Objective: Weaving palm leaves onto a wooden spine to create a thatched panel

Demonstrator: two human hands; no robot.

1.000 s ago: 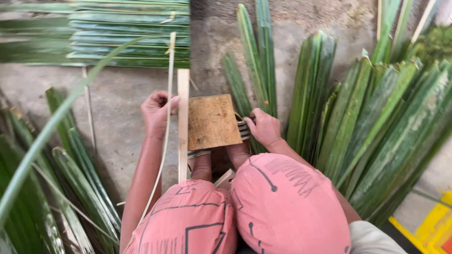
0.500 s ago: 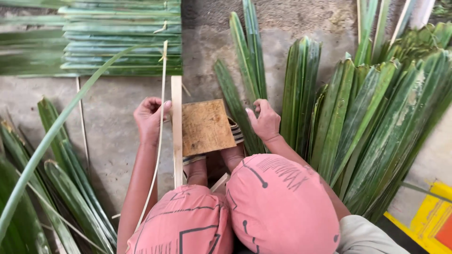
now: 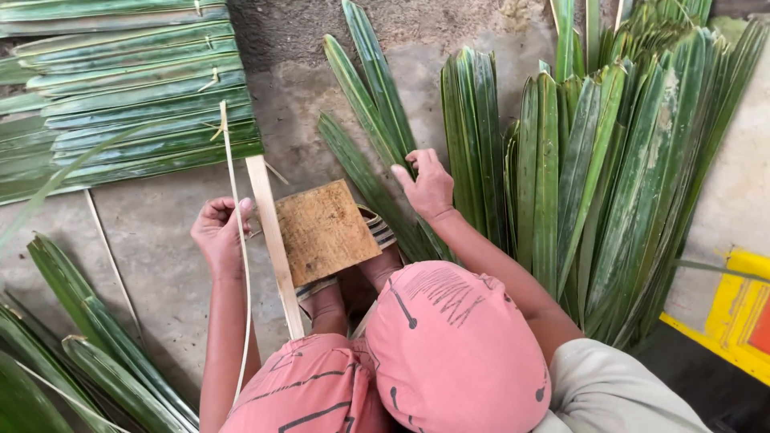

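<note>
I squat on a concrete floor with my knees in pink patterned cloth. My left hand (image 3: 218, 233) is closed around a thin pale strip (image 3: 237, 240) that runs from the stitched leaf mat down past my forearm. Beside that hand lies a flat wooden slat (image 3: 274, 244), and to its right a square brown board (image 3: 322, 230) rests over my feet. My right hand (image 3: 427, 186) is stretched out to the right, its fingers lying on a long green palm leaf (image 3: 370, 172) on the floor. I cannot see whether it has gripped the leaf.
A mat of stitched green leaves (image 3: 120, 88) lies at the upper left. A thick pile of loose palm leaves (image 3: 609, 168) fans out on the right, and more leaves (image 3: 88, 353) lie at the lower left. A yellow object (image 3: 734, 313) sits at the right edge.
My right hand has left the board's edge and moved up and right onto the green leaves. My left hand keeps its hold on the pale strip. The view has swung slightly.
</note>
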